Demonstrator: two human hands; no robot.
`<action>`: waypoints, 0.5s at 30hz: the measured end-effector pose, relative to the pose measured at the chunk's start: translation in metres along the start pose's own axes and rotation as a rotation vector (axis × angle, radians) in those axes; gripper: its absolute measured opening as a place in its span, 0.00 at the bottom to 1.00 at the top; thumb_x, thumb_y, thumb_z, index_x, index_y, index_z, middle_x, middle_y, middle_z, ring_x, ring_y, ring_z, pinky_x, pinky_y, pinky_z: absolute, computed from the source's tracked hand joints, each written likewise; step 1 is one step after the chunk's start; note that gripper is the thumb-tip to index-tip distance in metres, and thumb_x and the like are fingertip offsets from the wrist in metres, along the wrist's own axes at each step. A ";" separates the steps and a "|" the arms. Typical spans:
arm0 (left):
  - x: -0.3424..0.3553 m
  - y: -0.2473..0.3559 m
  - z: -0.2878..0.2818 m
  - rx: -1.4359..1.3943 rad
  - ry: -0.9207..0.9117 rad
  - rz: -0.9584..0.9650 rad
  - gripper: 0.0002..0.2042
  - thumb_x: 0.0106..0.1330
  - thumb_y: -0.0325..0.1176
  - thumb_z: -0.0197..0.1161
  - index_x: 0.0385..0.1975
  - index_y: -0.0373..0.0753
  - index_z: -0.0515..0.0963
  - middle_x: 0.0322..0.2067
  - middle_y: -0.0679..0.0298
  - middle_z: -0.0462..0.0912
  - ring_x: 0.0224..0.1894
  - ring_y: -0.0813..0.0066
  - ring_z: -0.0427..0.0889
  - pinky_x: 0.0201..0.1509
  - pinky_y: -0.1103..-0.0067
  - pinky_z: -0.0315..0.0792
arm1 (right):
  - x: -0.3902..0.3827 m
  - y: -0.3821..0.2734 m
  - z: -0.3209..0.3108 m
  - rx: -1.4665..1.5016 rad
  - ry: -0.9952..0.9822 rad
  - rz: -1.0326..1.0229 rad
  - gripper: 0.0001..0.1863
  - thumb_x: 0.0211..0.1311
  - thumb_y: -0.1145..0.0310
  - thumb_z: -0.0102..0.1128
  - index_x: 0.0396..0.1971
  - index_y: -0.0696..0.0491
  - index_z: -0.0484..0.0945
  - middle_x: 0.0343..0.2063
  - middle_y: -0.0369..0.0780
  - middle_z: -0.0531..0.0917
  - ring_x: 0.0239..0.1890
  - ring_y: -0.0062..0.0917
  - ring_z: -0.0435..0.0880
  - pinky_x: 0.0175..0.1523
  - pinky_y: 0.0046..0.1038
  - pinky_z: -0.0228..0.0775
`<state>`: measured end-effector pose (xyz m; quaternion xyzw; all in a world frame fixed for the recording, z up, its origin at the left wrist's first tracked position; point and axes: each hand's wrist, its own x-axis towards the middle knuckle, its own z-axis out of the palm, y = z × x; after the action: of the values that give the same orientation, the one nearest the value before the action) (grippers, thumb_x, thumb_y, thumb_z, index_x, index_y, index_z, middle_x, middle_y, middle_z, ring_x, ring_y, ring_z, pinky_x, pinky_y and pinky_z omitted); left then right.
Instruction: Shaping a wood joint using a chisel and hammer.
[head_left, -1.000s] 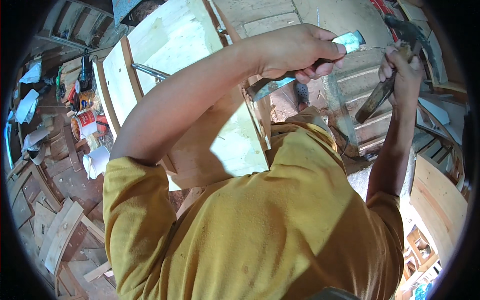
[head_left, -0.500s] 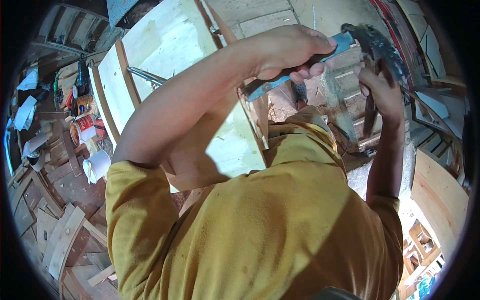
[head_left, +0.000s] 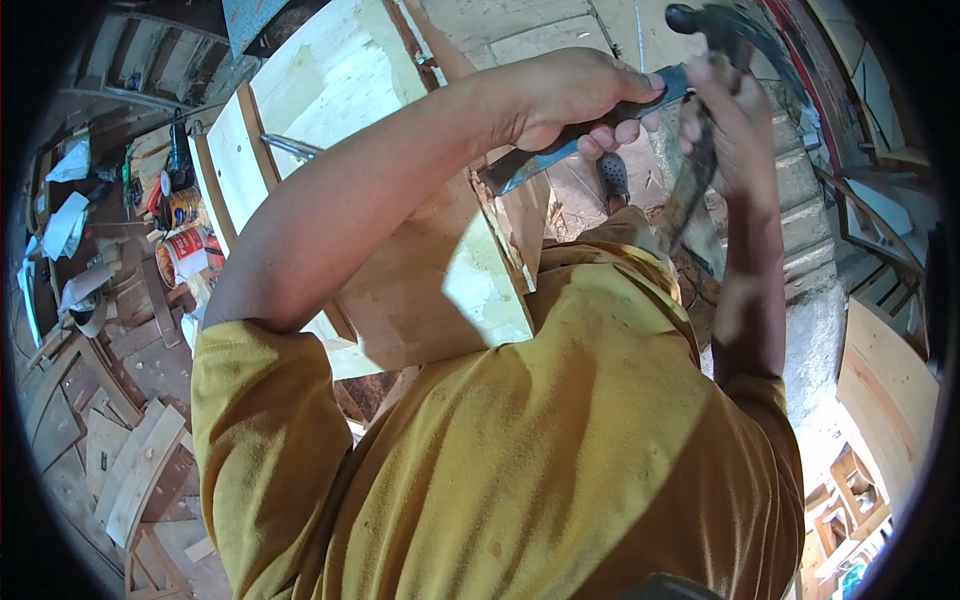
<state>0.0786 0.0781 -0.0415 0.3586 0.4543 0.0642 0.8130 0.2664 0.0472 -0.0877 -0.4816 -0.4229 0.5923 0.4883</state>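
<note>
My left hand [head_left: 585, 100] is closed round a flat metal chisel [head_left: 520, 172], its blade slanting down to the left. The chisel's tip meets the edge of a pale wooden panel piece [head_left: 340, 80]; whether it has cut in, I cannot tell. In my right hand [head_left: 735, 130] is a claw hammer [head_left: 735, 28], gripped by its handle with the dark head up. The hammer stands close to the chisel's upper end; contact between them is not clear. A silver rod-like metal part [head_left: 288, 146] sticks out from the panel beyond my left forearm.
Tools and a red-and-white tub [head_left: 184, 252] sit at the left. Wood offcuts [head_left: 140, 475] lie on the floor at lower left. A curved wooden board [head_left: 885, 385] stands at the right. My shod foot [head_left: 613, 175] shows beyond the work.
My right hand and the hammer have moved left and up, nearer the chisel's upper end. My left hand keeps its grip, and the chisel stays at the panel's edge.
</note>
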 end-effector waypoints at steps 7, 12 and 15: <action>0.007 0.000 0.000 0.074 0.099 -0.034 0.15 0.74 0.43 0.48 0.33 0.37 0.71 0.17 0.69 0.69 0.14 0.84 0.59 0.17 0.84 0.57 | 0.027 0.024 0.000 0.113 -0.104 0.083 0.12 0.59 0.65 0.65 0.31 0.57 0.74 0.17 0.34 0.76 0.14 0.14 0.72 0.19 0.17 0.66; 0.005 -0.001 0.002 0.226 0.113 0.018 0.15 0.73 0.43 0.49 0.31 0.37 0.72 0.18 0.68 0.70 0.16 0.83 0.63 0.20 0.83 0.62 | 0.022 0.015 0.001 0.186 -0.094 0.122 0.10 0.58 0.68 0.64 0.31 0.57 0.73 0.18 0.34 0.76 0.14 0.15 0.72 0.19 0.18 0.66; -0.001 -0.004 0.002 0.235 0.031 0.103 0.14 0.72 0.41 0.51 0.31 0.37 0.73 0.19 0.68 0.72 0.17 0.83 0.66 0.21 0.83 0.63 | 0.007 0.008 0.000 0.175 -0.016 0.044 0.09 0.57 0.71 0.64 0.32 0.56 0.72 0.19 0.34 0.75 0.14 0.16 0.72 0.19 0.19 0.66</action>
<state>0.0783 0.0735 -0.0430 0.4734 0.4519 0.0577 0.7539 0.2646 0.0528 -0.0961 -0.4417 -0.3627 0.6412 0.5120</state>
